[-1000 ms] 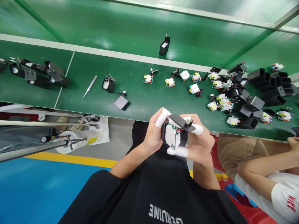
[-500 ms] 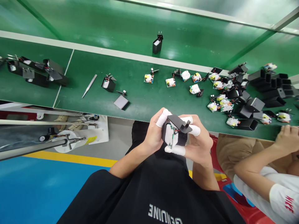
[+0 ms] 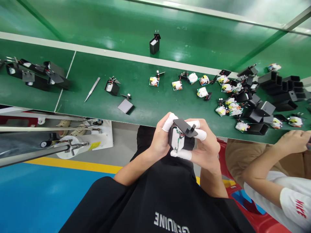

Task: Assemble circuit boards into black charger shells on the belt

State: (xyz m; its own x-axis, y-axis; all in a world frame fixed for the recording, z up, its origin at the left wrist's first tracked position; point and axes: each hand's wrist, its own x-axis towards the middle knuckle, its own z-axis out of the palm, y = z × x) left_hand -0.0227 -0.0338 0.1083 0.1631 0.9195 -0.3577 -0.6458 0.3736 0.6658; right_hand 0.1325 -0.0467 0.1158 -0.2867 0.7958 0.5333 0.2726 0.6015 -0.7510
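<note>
Just off the table's front edge, both hands hold a charger with its end open. My left hand (image 3: pixel 159 139) is closed around the side of the black charger case (image 3: pixel 170 138). My right hand (image 3: pixel 206 145) grips from the other side, its thumb beside the circuit board (image 3: pixel 178 143) and its fingers behind the black end cap (image 3: pixel 185 127). The board, wrapped in white, shows at the case's mouth; how deep it sits is hidden. The cap is tilted over the opening. White finger cots cover several fingertips.
Tweezers (image 3: pixel 92 89), an open-ended charger (image 3: pixel 112 86) and a grey-faced case (image 3: pixel 125 106) lie on the green table (image 3: pixel 143 108). Rightward are loose boards (image 3: pixel 202 92) and stacked empty cases (image 3: pixel 286 84). A charger (image 3: pixel 155 44) stands on the belt beyond the rail. A co-worker's hand (image 3: pixel 293 140) is at right.
The charger and a loose board beyond the rail have moved left. My hands and the held charger have barely shifted. The co-worker's hand has moved and now holds something dark.
</note>
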